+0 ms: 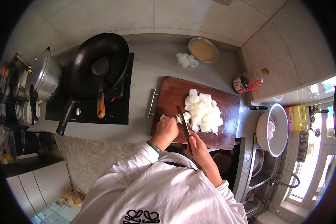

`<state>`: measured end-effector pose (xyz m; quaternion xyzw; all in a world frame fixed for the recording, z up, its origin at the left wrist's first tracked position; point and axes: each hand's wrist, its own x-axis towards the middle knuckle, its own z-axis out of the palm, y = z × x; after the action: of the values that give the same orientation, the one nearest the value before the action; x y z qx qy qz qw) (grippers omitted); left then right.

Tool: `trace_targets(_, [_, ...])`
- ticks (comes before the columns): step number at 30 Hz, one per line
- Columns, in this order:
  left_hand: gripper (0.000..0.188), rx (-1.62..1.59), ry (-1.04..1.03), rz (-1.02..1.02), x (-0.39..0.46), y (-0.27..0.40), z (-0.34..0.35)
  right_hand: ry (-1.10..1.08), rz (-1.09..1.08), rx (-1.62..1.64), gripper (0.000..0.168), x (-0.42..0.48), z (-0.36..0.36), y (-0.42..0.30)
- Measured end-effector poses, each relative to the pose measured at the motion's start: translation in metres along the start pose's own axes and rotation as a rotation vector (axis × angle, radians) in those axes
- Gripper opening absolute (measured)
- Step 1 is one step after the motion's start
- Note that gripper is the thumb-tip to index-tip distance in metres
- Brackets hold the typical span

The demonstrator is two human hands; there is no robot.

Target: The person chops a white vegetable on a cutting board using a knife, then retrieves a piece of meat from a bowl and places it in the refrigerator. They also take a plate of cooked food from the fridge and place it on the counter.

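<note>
A reddish-brown wooden cutting board (226, 112) lies on the grey counter before me. On its middle and right is a heap of pale, translucent vegetable chunks (203, 112). My right hand (198, 145) grips the dark handle of a kitchen knife (184, 121), whose blade points away from me, at the heap's left side. My left hand (168, 128), with curled fingers, rests on the board just left of the blade, against small pale pieces. Its fingertips and what lies under them are partly hidden.
Left, a black wok (84, 61) holding a spatula (100, 92) stands on the cooktop (120, 112), beside a pressure cooker (44, 78). Behind the board are a bowl of tan liquid (203, 50), crumpled plastic (187, 60) and a bottle (247, 84). A white basin (264, 128) sits at the sink (264, 173).
</note>
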<state>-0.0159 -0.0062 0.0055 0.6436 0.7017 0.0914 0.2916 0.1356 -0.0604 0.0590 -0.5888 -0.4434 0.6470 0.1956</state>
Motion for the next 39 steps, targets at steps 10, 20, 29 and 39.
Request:
trace_targets(10, [0.017,-0.010,0.025,0.021,-0.001,0.000,-0.003,-0.002,-0.007,0.075,0.038,0.002,0.000,-0.002])
trace_targets(20, [0.021,-0.068,0.084,0.089,0.000,-0.006,0.006,-0.010,-0.025,0.026,0.040,0.013,0.005,0.012])
trace_targets(29, [0.018,-0.068,0.068,0.066,-0.001,-0.001,0.000,0.029,-0.021,-0.009,0.039,0.029,0.010,0.016])
trace_targets(39, [0.017,-0.088,0.076,0.091,-0.002,-0.004,0.004,0.018,-0.055,0.003,0.039,0.034,0.012,0.027])
